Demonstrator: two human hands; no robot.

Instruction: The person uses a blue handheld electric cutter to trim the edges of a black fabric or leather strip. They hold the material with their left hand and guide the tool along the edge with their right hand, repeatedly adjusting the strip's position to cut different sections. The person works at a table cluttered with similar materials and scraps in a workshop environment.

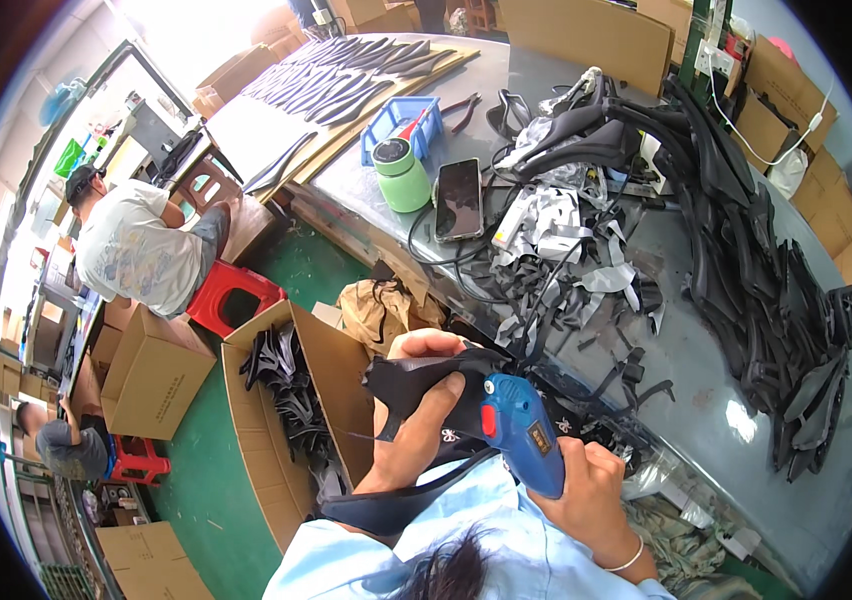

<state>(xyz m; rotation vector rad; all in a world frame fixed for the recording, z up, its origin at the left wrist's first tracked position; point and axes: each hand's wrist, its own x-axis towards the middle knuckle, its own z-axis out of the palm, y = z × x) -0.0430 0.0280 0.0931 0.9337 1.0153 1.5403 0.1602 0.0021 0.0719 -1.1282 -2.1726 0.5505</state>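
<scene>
My left hand (414,428) is closed around a black padded piece (398,382), its thumb pressed on top. My right hand (584,492) grips the lower end of a blue handheld power tool (526,430) with a red button. The tool's front end meets the right side of the black piece; its tip is hidden there. A long dark strip (416,505) lies across my lap under the left wrist. Directly ahead on the metal table (691,400) are black and white fabric scraps (556,240).
Long black curved parts (746,260) are heaped on the table's right side. A phone (459,200), green bottle (401,178), blue basket (424,128) and pliers (466,112) stand farther back. Left of me, an open carton (266,440) holds dark pieces. Two people sit on red stools at left.
</scene>
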